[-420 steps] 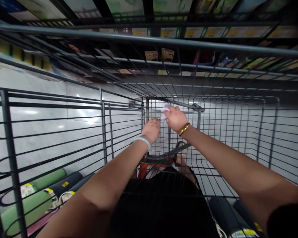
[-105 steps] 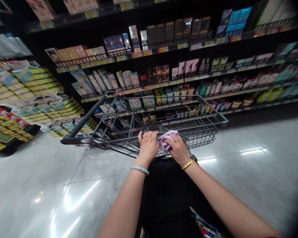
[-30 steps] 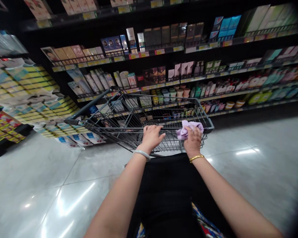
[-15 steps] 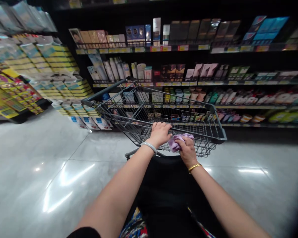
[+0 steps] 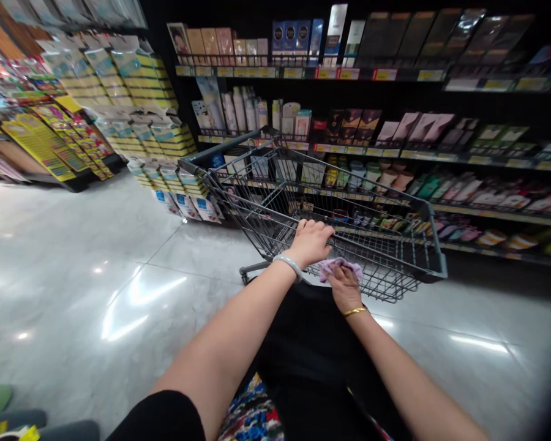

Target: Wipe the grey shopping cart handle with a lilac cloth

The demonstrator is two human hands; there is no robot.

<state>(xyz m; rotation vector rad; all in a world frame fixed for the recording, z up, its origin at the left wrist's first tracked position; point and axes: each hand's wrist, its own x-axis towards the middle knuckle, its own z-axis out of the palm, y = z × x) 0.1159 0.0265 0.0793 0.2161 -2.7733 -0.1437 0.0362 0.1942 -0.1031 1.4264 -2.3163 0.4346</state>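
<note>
A dark grey wire shopping cart (image 5: 390, 269) stands sideways in front of me, its handle end to the left. My left hand (image 5: 310, 242), with a pale bangle at the wrist, is closed over the cart's near top rail. Just right of it, my right hand (image 5: 346, 288) grips a crumpled lilac cloth (image 5: 333, 267) against the near side of the basket. A gold bracelet circles that wrist. The right fingertips are partly hidden in the cloth. Wire mesh is what shows inside the basket.
Behind the cart runs a dark shelf unit (image 5: 266, 72) with boxes, bottles and tubes. Yellow-striped packs (image 5: 142, 79) hang at its left end, and a yellow display (image 5: 41, 147) stands farther left. Dark grey and green objects (image 5: 41, 422) show at the lower left on the shiny floor.
The view has swung left, so cart and shelves sit farther right. My right hand and the cloth have shifted slightly down and away from my left hand, which keeps its hold on the rail.
</note>
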